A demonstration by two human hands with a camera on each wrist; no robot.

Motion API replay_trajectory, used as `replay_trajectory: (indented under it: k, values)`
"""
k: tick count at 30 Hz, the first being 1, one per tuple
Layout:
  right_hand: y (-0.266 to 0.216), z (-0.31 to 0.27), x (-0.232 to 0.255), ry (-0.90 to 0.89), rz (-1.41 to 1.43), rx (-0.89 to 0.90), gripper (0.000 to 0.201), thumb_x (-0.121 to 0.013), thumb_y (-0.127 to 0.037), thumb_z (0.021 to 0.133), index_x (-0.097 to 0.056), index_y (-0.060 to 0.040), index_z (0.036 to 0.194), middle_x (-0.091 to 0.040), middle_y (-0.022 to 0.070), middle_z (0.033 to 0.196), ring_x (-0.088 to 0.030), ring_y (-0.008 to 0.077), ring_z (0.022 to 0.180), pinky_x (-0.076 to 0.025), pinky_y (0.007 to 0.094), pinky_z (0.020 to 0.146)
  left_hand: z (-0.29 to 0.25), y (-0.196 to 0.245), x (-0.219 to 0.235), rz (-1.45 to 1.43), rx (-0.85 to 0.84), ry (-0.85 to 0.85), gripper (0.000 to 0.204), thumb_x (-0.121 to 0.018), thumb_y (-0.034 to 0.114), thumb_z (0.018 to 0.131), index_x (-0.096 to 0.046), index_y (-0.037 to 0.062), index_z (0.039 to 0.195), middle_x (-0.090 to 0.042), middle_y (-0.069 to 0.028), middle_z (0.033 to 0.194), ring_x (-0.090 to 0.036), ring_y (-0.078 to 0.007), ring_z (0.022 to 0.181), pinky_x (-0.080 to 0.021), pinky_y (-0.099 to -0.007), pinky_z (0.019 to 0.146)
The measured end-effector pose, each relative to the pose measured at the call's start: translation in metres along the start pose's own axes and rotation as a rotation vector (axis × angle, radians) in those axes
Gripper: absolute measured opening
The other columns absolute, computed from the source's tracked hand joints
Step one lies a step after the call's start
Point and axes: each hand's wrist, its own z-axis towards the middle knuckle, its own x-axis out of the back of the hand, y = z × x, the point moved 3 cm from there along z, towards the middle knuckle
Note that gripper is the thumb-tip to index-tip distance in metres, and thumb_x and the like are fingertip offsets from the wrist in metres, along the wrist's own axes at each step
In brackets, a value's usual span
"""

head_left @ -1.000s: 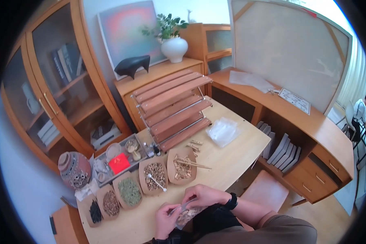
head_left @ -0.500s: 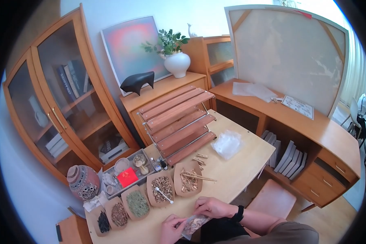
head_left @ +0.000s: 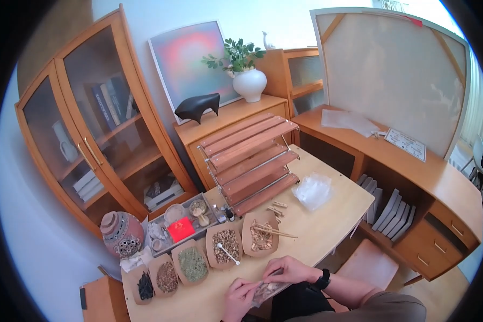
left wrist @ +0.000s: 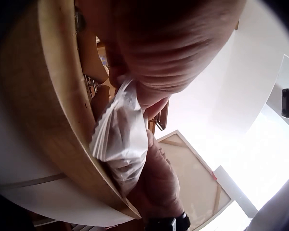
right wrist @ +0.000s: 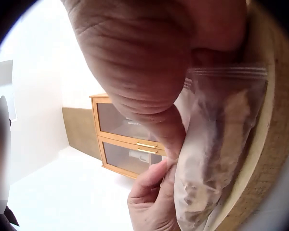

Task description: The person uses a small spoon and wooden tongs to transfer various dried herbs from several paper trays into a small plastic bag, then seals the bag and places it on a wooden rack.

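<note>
A clear zip bag point(head_left: 265, 292) with pale dried pieces inside is held at the table's front edge. My left hand point(head_left: 240, 300) pinches its top edge on the left, and my right hand point(head_left: 290, 270) pinches the same edge close by. The left wrist view shows the crinkled bag point(left wrist: 123, 139) hanging under the left hand point(left wrist: 168, 48), with the right hand point(left wrist: 159, 183) beyond. In the right wrist view the zip strip and contents of the bag point(right wrist: 212, 144) show beside the right hand point(right wrist: 135, 62); the left hand's fingertips point(right wrist: 154, 192) meet it.
Paper trays of dried herbs point(head_left: 192, 264) stand in a row on the table point(head_left: 327, 225). Behind them are a grey box point(head_left: 161, 241), a patterned jar point(head_left: 122, 234) and a wooden tiered rack point(head_left: 252, 161). Clothespins point(head_left: 278, 207) and empty clear bags point(head_left: 312, 191) lie further right.
The view has shifted, so the table sits lower and further right in it. Both hands keep their grip on the bag; their fingers are now nearer together along its top edge.
</note>
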Motion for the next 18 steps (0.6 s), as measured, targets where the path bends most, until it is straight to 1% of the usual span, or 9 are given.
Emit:
replay_trajectory:
  k: [2, 5, 6, 7, 8, 11, 15, 17, 18]
  values:
    - [-0.002, 0.001, 0.002, -0.011, -0.042, -0.029, 0.019, -0.085, -0.016, 0.093, -0.083, -0.0044, 0.108, -0.075, 0.0058, 0.096, -0.071, 0.0132, 0.09, -0.057, 0.0286, 0.083, 0.003, 0.002, 0.001, 0.018, -0.025, 0.017, 0.02, -0.079, -0.006, 0.087, -0.084, 0.0041, 0.103, -0.072, -0.0088, 0.093, -0.072, -0.0189, 0.08, -0.057, -0.0292, 0.07]
    - [-0.007, 0.002, -0.002, -0.064, 0.024, -0.161, 0.018, -0.083, -0.012, 0.095, -0.083, -0.0044, 0.11, -0.076, 0.0056, 0.1, -0.069, 0.0108, 0.093, -0.056, 0.0265, 0.086, 0.002, 0.002, 0.004, 0.056, -0.113, 0.058, 0.02, -0.079, -0.006, 0.085, -0.084, 0.0048, 0.102, -0.072, -0.0099, 0.094, -0.072, -0.0224, 0.082, -0.058, -0.0323, 0.071]
    - [-0.013, 0.002, -0.004, -0.016, 0.098, -0.156, 0.016, -0.084, -0.013, 0.094, -0.083, -0.0042, 0.108, -0.075, 0.0041, 0.096, -0.069, 0.01, 0.089, -0.056, 0.0265, 0.082, 0.002, 0.001, 0.005, 0.065, -0.068, 0.057, 0.02, -0.079, -0.006, 0.085, -0.084, 0.0048, 0.102, -0.072, -0.0099, 0.094, -0.072, -0.0224, 0.082, -0.058, -0.0323, 0.071]
    - [-0.016, 0.002, -0.006, 0.037, 0.168, -0.152, 0.014, -0.085, -0.013, 0.094, -0.083, -0.0039, 0.105, -0.075, 0.0025, 0.091, -0.069, 0.0093, 0.086, -0.056, 0.0264, 0.079, 0.003, 0.004, 0.004, 0.064, -0.112, 0.071, 0.02, -0.08, -0.006, 0.085, -0.084, 0.0046, 0.102, -0.072, -0.0098, 0.095, -0.072, -0.0223, 0.083, -0.059, -0.0323, 0.072]
    - [-0.012, 0.002, -0.009, 0.02, 0.189, -0.17, 0.014, -0.085, -0.013, 0.094, -0.083, -0.0039, 0.105, -0.075, 0.0025, 0.091, -0.069, 0.0093, 0.086, -0.056, 0.0264, 0.079, 0.002, 0.006, 0.004, 0.062, -0.164, 0.084, 0.021, -0.08, -0.006, 0.085, -0.084, 0.0045, 0.103, -0.072, -0.0096, 0.096, -0.072, -0.0223, 0.084, -0.059, -0.0324, 0.072]
    - [-0.008, 0.003, -0.006, 0.07, 0.061, -0.162, 0.014, -0.085, -0.01, 0.093, -0.083, -0.0023, 0.105, -0.074, 0.0031, 0.09, -0.068, 0.0085, 0.083, -0.054, 0.0266, 0.076, 0.0, 0.006, 0.0, 0.075, -0.169, 0.082, 0.022, -0.079, -0.007, 0.086, -0.084, 0.0044, 0.104, -0.072, -0.0095, 0.099, -0.072, -0.0226, 0.086, -0.059, -0.0325, 0.073]
    - [-0.007, 0.001, -0.008, 0.091, 0.019, -0.162, 0.013, -0.084, -0.007, 0.092, -0.083, -0.0019, 0.104, -0.074, 0.0039, 0.09, -0.068, 0.0098, 0.082, -0.054, 0.0266, 0.076, -0.004, 0.004, -0.004, 0.062, -0.116, 0.072, 0.022, -0.08, -0.006, 0.086, -0.084, 0.0051, 0.104, -0.072, -0.0089, 0.1, -0.072, -0.0224, 0.087, -0.058, -0.0313, 0.075]
    - [-0.005, -0.001, -0.008, 0.142, 0.024, -0.195, 0.012, -0.082, -0.005, 0.092, -0.083, -0.0018, 0.104, -0.073, 0.0048, 0.089, -0.069, 0.0113, 0.082, -0.054, 0.0268, 0.075, -0.001, 0.002, -0.005, -0.099, 0.01, 0.043, 0.02, -0.081, -0.002, 0.088, -0.082, 0.0028, 0.108, -0.072, -0.0078, 0.101, -0.072, -0.0184, 0.091, -0.058, -0.0292, 0.077]
    - [-0.005, -0.002, -0.009, 0.132, 0.019, -0.197, 0.012, -0.082, -0.005, 0.092, -0.083, -0.0018, 0.104, -0.073, 0.0048, 0.089, -0.069, 0.0113, 0.082, -0.054, 0.0268, 0.075, -0.001, 0.002, -0.007, -0.102, 0.013, 0.053, 0.02, -0.081, -0.002, 0.088, -0.082, 0.0028, 0.108, -0.072, -0.0078, 0.101, -0.072, -0.0184, 0.091, -0.058, -0.0292, 0.077]
